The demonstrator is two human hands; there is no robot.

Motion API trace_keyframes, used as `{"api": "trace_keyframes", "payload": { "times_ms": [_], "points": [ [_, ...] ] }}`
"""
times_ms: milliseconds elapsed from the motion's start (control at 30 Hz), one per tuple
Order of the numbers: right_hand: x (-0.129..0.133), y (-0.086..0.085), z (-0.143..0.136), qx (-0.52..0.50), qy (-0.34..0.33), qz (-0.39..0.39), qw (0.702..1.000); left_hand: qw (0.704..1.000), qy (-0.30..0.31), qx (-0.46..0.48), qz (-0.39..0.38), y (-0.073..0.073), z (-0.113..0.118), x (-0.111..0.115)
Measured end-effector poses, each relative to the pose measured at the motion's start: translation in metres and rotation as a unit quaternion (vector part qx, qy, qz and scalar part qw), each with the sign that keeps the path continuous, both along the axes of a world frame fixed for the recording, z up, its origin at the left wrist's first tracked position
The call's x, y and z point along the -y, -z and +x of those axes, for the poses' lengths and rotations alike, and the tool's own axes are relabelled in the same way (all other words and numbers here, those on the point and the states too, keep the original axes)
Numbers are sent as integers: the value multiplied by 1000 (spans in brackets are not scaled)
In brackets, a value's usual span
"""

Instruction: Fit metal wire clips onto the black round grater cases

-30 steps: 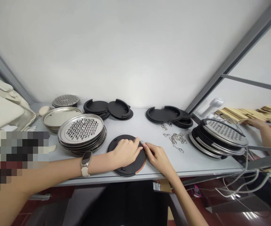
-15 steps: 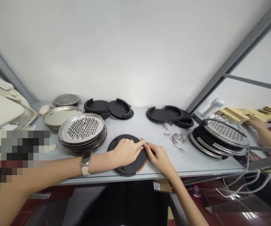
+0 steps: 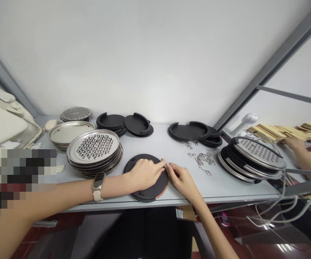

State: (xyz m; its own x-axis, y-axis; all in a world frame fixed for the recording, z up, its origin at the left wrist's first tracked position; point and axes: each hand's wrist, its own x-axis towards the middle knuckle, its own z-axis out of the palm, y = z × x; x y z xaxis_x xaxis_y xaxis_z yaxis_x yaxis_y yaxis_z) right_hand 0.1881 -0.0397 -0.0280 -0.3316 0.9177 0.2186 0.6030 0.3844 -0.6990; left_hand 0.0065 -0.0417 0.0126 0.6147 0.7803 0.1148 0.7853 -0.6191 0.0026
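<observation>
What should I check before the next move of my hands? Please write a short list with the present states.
1. Black disc lying on the table: ok.
2. Disc set back from the table's front edge: not ok, it reaches about to that edge.
3. Left hand over the disc: ok.
4. Right hand at the disc's right edge: ok.
5. Anything pinched between the hands: cannot tell.
6. Loose clips apart from the disc: ok.
</observation>
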Motion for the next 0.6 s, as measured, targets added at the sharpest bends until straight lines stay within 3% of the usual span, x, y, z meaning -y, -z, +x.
{"api": "trace_keyframes", "payload": {
  "times_ms": [600],
  "points": [
    [2,-1,-1,-1,9,8,1000,1000,-5,12,-3,3,1,-1]
  ]
}}
